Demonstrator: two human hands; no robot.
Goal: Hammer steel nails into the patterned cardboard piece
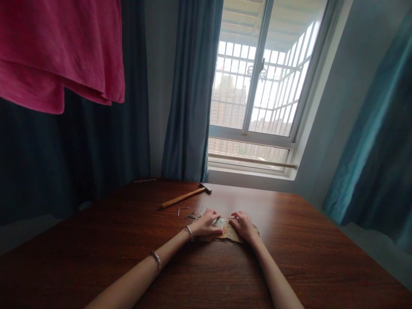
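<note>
Your left hand [206, 224] and right hand [244, 226] stand apart, each touching one end of the speckled, ragged-edged piece [228, 231] at lower center of the frame; whether the fingers clamp it, you cannot tell. It lies on the brown table [322, 262]. Metal nails [191, 215] lie near your left hand, with the hammer [183, 198] beyond, left of center.

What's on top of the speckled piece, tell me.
The left hand and right hand lie over the speckled piece, its dotted surface showing between them; whatever is beneath the hands is covered.
</note>
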